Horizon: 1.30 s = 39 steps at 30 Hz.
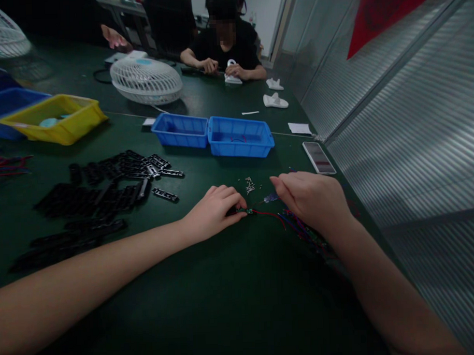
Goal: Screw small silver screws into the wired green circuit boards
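Note:
My left hand [217, 209] rests on the table with thumb and fingers closed on a small green circuit board [249, 212]. Red wires [266, 213] run from that board to the right. My right hand [313, 198] is closed round a screwdriver [271, 198] with a translucent purplish handle; its thin shaft points left, its tip close to the board. Just beyond the hands lies a little heap of small screws [249, 185]. Beneath and beside my right hand is a bundle of boards with red and blue wires [301, 228], partly hidden by the wrist.
Black slotted plastic parts [101, 198] are piled at left. Two blue bins [241, 137] stand ahead, a yellow bin [60, 119] farther left. A phone [319, 158] lies near the right edge by the glass partition. Beyond are a white fan [146, 79] and a co-worker [224, 48].

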Motion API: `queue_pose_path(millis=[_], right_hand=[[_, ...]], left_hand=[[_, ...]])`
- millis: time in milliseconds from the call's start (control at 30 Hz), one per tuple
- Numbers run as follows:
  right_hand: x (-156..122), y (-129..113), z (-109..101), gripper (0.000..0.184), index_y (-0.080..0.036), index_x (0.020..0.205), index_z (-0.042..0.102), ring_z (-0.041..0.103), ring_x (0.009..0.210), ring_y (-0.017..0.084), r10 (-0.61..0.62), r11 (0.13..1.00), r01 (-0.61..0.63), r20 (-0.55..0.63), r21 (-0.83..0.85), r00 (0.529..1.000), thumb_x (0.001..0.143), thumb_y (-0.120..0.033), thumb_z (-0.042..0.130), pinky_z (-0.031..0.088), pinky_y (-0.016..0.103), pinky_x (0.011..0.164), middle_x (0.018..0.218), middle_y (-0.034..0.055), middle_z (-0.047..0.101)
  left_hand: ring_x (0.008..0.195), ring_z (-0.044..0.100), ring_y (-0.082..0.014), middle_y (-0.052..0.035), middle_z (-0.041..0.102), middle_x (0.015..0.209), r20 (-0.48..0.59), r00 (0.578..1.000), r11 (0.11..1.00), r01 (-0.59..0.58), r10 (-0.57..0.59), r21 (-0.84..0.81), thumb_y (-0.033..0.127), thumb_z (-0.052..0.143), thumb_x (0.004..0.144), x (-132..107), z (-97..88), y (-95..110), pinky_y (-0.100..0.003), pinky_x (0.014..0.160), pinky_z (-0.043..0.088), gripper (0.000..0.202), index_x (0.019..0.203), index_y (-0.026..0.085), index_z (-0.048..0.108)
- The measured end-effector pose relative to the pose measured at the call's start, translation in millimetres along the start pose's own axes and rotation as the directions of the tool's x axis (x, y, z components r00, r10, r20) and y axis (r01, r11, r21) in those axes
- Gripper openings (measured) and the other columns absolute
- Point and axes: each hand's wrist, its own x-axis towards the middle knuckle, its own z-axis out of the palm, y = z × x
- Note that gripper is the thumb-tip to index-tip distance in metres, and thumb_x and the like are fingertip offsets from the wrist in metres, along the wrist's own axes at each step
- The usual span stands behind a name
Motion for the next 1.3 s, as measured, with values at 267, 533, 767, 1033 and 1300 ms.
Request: queue_pose_path(millis=[267, 533, 767, 1033, 1300], right_hand=[[1.0, -7.6, 5.8, 0.020, -0.017, 0.093, 0.058, 0.057, 0.077, 0.017, -0.003, 0.988, -0.010, 0.085, 0.152, 0.996, 0.089, -0.024, 0.040, 0.032, 0.027, 0.055, 0.089, 0.0057, 0.062], [-0.4, -8.4, 13.6, 0.018, -0.015, 0.110, 0.048, 0.063, 0.077, 0.016, -0.041, 0.917, 0.054, -0.042, 0.394, 0.998, 0.097, -0.026, 0.041, 0.042, 0.025, 0.058, 0.093, 0.0070, 0.064], [1.9, 0.2, 4.2, 0.019, -0.016, 0.103, 0.054, 0.068, 0.083, 0.017, -0.118, 0.893, 0.123, -0.039, 0.434, 0.992, 0.100, -0.030, 0.041, 0.050, 0.026, 0.065, 0.096, 0.0092, 0.070], [1.7, 7.4, -10.3, 0.020, -0.018, 0.108, 0.059, 0.065, 0.092, 0.015, -0.137, 0.889, 0.117, 0.013, 0.442, 0.991, 0.099, -0.031, 0.046, 0.050, 0.024, 0.070, 0.103, 0.0059, 0.068], [3.1, 4.1, -6.5, 0.034, -0.019, 0.093, 0.059, 0.051, 0.067, 0.012, -0.026, 0.988, 0.012, 0.086, 0.155, 0.996, 0.101, -0.040, 0.034, 0.027, 0.024, 0.050, 0.090, 0.0037, 0.060]], left_hand=[[0.092, 0.052, -0.0200, -0.0019, 0.060, 0.095, -0.005, 1.000, 1.000, -0.007, 0.007, 0.006, 0.037, 0.058, 0.092, -0.7, 1.4, -1.3, -0.033, 0.077, 0.033, 0.017, 0.100, 0.023, 0.060], [0.092, 0.052, -0.0200, -0.0019, 0.059, 0.095, 0.001, 1.000, 1.000, -0.003, 0.003, 0.006, 0.038, 0.057, 0.093, -0.2, -1.0, 0.5, -0.033, 0.078, 0.033, 0.017, 0.101, 0.023, 0.060], [0.093, 0.052, -0.0204, -0.0019, 0.060, 0.096, 0.006, 1.000, 1.000, -0.001, 0.001, 0.001, 0.037, 0.057, 0.093, -0.4, 0.4, -0.5, -0.033, 0.079, 0.033, 0.017, 0.101, 0.023, 0.060], [0.093, 0.052, -0.0201, -0.0017, 0.060, 0.096, 0.011, 1.000, 1.000, -0.005, 0.005, -0.005, 0.037, 0.057, 0.093, -0.2, -0.1, -1.8, -0.033, 0.079, 0.033, 0.017, 0.102, 0.024, 0.060], [0.093, 0.052, -0.0203, -0.0022, 0.060, 0.096, 0.008, 1.000, 1.000, 0.002, -0.002, -0.002, 0.036, 0.058, 0.092, 0.6, -0.1, -0.6, -0.033, 0.079, 0.033, 0.016, 0.101, 0.023, 0.060]])
